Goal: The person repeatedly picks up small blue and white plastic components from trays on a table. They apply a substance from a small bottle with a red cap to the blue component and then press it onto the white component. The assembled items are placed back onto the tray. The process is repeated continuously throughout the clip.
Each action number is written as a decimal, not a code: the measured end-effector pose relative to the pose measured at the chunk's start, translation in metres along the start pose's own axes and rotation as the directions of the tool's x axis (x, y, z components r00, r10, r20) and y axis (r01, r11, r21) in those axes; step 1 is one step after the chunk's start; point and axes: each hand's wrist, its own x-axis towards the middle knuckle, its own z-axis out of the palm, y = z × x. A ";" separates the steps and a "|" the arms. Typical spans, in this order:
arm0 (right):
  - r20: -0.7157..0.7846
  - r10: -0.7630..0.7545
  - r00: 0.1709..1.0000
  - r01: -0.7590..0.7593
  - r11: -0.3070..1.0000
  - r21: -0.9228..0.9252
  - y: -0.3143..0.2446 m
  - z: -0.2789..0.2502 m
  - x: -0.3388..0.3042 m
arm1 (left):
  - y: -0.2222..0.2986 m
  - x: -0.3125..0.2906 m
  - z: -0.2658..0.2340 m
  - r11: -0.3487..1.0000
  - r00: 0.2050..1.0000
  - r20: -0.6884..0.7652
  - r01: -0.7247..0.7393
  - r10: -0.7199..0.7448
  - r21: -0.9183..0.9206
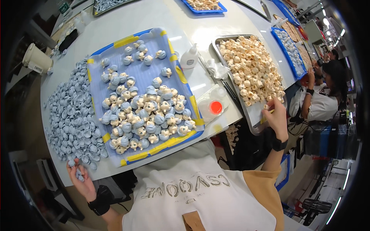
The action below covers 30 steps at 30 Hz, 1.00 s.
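A person's right hand (276, 117) pinches a small cream cup-shaped piece (266, 107) between thumb and fingers above the near end of a metal tray (253, 116), its bed piled with similar cream pieces (250, 65). The left hand (84, 184), fingers curled, holds pale blue pieces (79, 175) just off the worktop's near left corner. Beside that hand, a heap of blue shells (75, 115) spreads along the worktop's left edge. Between the hands, small blue-haired doll heads (152, 111) crowd the near half of a yellow-taped blue tray (195, 136), with others scattered toward its far edge. A white bottle (189, 58) and a container with a bright red-orange top (216, 107) stand between the trays. Beyond the worktop's right edge is another person (323, 101) in a white top.
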 end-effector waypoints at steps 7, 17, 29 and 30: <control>-0.049 0.118 0.992 -0.100 0.954 0.282 -0.014 -0.001 -0.016 | 0.001 0.003 0.002 0.994 0.996 -0.043 0.071 -0.075 -0.087; -0.068 0.131 0.989 -0.050 0.733 0.679 -0.006 -0.002 -0.029 | 0.007 -0.001 0.016 0.969 0.997 -0.052 0.061 -0.050 0.238; -0.058 -0.014 0.998 0.058 0.465 0.884 -0.071 0.000 -0.058 | 0.002 -0.029 0.062 0.880 0.968 0.110 -0.252 0.227 0.403; -0.013 -0.056 0.998 0.034 0.383 0.923 -0.080 0.002 -0.060 | -0.002 -0.033 0.070 0.899 0.967 0.150 -0.246 0.204 0.362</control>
